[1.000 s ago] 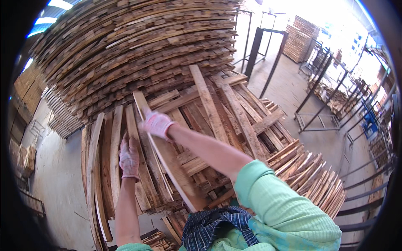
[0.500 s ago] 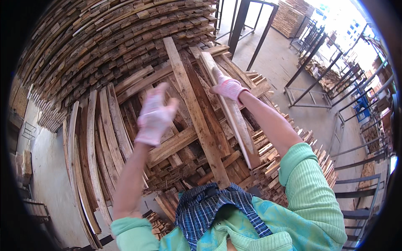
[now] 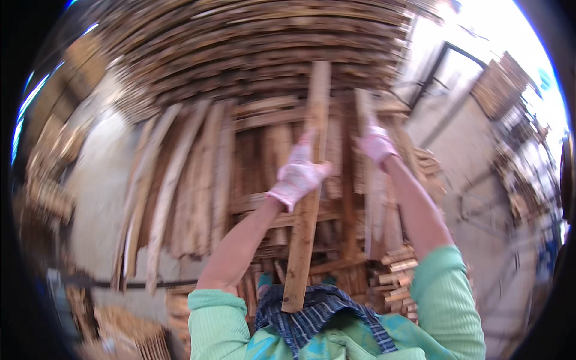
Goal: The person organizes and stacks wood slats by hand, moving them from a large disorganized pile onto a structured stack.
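Observation:
A long light wooden plank (image 3: 307,222) slants over the pile in front of me, its near end overlapping my dark checked apron. My left hand (image 3: 298,177), in a pale pink work glove, closes on it with the thumb over its right side; motion blurs the fingers. My right hand (image 3: 378,145), gloved alike, is closed on a second plank (image 3: 373,204) lying lengthwise further right. Between the two runs a dark reddish-brown plank (image 3: 349,180). The undersides of the held planks are hidden.
A tall stack of boards (image 3: 258,48) rises across the far side. Several long planks (image 3: 174,180) lean in a row at left. Short wood ends (image 3: 399,273) jut out at near right. A black metal frame (image 3: 435,69) stands far right, near another wood stack (image 3: 501,84).
My view has swung toward the tall stack. My left hand has moved from left of the middle plank onto it, and that plank's near end is now over my apron. My right hand stays on its plank.

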A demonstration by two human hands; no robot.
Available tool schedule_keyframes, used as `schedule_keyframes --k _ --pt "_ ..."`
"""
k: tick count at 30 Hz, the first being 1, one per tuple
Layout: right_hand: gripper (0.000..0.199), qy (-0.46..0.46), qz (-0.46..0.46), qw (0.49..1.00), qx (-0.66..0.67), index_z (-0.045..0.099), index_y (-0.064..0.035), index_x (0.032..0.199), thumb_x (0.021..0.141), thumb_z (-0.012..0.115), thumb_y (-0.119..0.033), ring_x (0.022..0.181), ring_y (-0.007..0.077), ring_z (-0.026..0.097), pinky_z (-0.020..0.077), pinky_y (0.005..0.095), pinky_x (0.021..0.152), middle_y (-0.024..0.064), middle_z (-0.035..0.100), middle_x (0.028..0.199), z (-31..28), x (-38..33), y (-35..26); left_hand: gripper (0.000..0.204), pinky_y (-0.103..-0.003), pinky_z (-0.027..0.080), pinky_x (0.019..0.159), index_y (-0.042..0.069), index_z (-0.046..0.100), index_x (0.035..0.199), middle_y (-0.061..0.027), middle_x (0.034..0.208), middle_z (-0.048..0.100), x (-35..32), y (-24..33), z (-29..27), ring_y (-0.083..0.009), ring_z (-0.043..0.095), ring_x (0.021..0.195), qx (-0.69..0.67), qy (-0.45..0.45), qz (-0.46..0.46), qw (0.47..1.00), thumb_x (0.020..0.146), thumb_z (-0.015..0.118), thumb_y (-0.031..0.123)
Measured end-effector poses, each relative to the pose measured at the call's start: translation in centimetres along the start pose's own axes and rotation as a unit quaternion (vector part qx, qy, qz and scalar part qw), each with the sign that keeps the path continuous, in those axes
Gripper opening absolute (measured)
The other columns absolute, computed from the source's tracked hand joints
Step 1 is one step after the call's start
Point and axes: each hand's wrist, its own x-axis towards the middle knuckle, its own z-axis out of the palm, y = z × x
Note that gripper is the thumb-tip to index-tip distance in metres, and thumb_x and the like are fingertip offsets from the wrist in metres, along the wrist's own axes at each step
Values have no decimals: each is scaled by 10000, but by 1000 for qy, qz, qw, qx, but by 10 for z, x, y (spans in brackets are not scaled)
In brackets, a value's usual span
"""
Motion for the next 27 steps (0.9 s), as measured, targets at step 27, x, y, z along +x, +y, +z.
schedule_keyframes --k 27 --pt "891 -16 -12 876 482 213 -147 1617 906 614 -504 1142 453 631 483 469 1029 328 576 1333 -170 55 -334 648 -527 512 981 155 426 1451 -240 1338 528 -115 -102 -324 -420 547 1231 433 -121 -261 854 871 682 287"
